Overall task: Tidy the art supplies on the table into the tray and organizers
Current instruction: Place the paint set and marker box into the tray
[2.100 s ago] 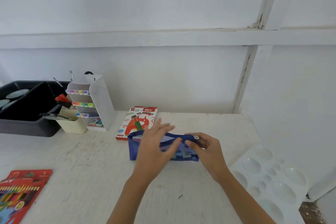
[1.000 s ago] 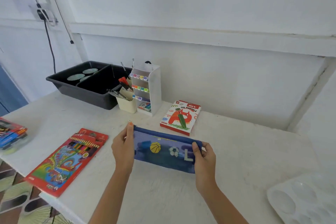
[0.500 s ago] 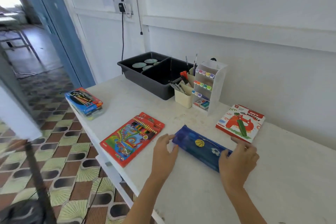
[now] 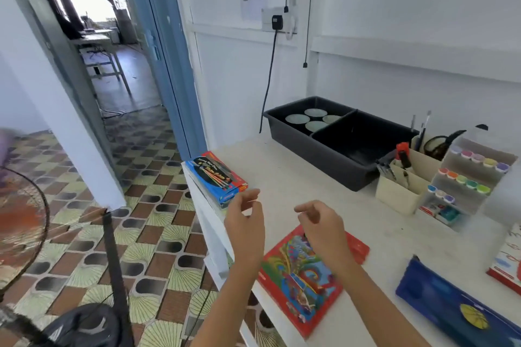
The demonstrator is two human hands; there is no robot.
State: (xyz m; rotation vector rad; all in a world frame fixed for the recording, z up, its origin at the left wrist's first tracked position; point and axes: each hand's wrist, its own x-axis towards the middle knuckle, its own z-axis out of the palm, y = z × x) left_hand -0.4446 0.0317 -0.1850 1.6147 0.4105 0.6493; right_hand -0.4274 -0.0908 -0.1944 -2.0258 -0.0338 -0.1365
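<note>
Hovering over the near left part of the tabletop (image 4: 296,177), the left hand (image 4: 245,222) and right hand (image 4: 321,227) held nothing; their fingers (image 4: 249,194) were loosely curled and touched no item. Four supplies lay loose on the tabletop: a blue box (image 4: 215,177) at the left corner, just beyond the left hand; a red box (image 4: 304,270) partly under the right hand in this view; a pouch (image 4: 456,304) to the right of it; and a pastel box (image 4: 507,259) cut off by the right border. At the back stood the tray (image 4: 318,155), whose left compartment held round discs (image 4: 310,118). Nothing could be made out in its right compartment. Beside the tray, a cup (image 4: 397,197) carried brushes (image 4: 423,127), scissors (image 4: 439,144) and small tools, and the organizer (image 4: 476,180) showed three rows of markers (image 4: 462,179). By this evidence the task stood partly done: small tools, markers and discs were stowed, while both boxes, the pouch and the pastel box remained to be put away. The blue box, nearest the left hand, seemed the likeliest next item, though neither hand had yet reached it.
</note>
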